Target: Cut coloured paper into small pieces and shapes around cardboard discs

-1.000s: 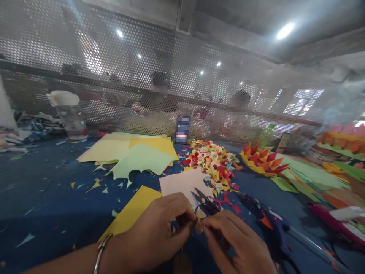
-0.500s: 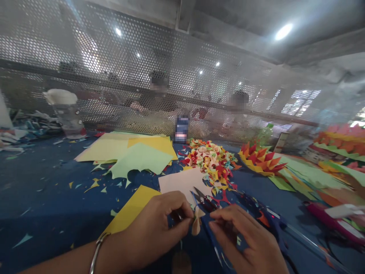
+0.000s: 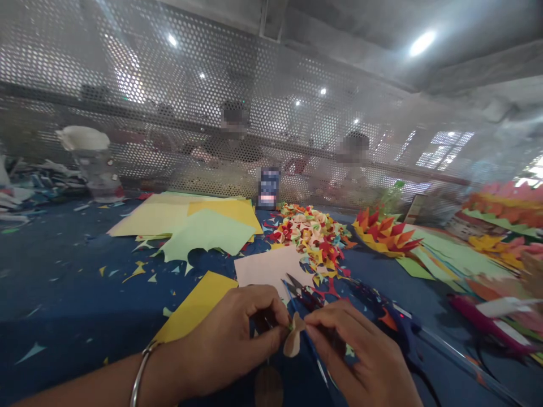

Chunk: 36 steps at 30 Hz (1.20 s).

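Observation:
My left hand (image 3: 231,342) and my right hand (image 3: 360,356) meet low in the middle of the view, over a blue table (image 3: 63,288). Both pinch a small tan paper petal (image 3: 293,338) between thumb and fingertips, the left from the left side, the right from the right. A metal bangle (image 3: 139,376) sits on my left wrist. Scissors (image 3: 299,287) lie open just beyond my fingers, on a pale pink paper sheet (image 3: 271,265). A yellow sheet (image 3: 197,305) lies under my left hand.
A heap of small coloured paper flowers (image 3: 316,234) lies past the pink sheet. Green and yellow sheets (image 3: 195,223) lie left of it, a red-orange spiky paper piece (image 3: 386,232) to the right. A glue gun (image 3: 403,333) rests at right. People sit behind a perforated metal screen (image 3: 254,118).
My right hand, which had pulled back from the petal half a second ago, has closed on it again. The left hand has kept its pinch. The view has drifted slightly.

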Tool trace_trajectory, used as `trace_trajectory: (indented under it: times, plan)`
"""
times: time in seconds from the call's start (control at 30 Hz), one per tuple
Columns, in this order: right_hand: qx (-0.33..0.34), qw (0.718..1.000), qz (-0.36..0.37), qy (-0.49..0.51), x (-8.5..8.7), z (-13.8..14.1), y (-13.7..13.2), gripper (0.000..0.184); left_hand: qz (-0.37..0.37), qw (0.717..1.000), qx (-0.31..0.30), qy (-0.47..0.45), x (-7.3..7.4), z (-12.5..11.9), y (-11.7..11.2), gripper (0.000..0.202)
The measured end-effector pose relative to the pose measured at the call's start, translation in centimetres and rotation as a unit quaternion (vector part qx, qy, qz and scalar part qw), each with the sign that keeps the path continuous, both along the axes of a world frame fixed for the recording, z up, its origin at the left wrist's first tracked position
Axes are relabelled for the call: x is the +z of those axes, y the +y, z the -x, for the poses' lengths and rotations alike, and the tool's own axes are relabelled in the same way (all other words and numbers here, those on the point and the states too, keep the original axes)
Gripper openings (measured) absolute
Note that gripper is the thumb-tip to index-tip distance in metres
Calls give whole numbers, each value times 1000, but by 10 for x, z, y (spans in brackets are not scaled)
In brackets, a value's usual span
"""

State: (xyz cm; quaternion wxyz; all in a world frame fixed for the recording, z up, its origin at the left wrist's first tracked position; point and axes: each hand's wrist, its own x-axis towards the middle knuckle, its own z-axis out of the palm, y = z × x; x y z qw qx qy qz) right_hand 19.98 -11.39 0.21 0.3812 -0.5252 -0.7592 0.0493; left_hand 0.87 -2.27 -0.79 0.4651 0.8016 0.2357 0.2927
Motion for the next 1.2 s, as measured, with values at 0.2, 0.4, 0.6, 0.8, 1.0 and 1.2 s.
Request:
trace_trajectory:
  times: [0.2,0.4,0.6,0.8,1.0,1.2]
  plan:
    - [-10,1000,11,1,-3,3,0,13,-24,999,-14,16,4,0,-3,13]
    - [-32,999,7,-2,-5,6,2,10,-50,998,-9,30,8,-1,-2,16]
    - [-29,999,29,-2,-6,4,0,10,-63,998,-8,15,4,-2,-1,16]
    - [-16,999,49,17,-5,2,1,11,-73,997,1,3,5,-3,-1,18]
    - [-11,998,58,33,-5,4,0,11,-95,995,9,8,5,-2,-3,15]
    - [1,998,48,43,-3,5,1,11,-86,996,20,7,3,-3,-3,14]
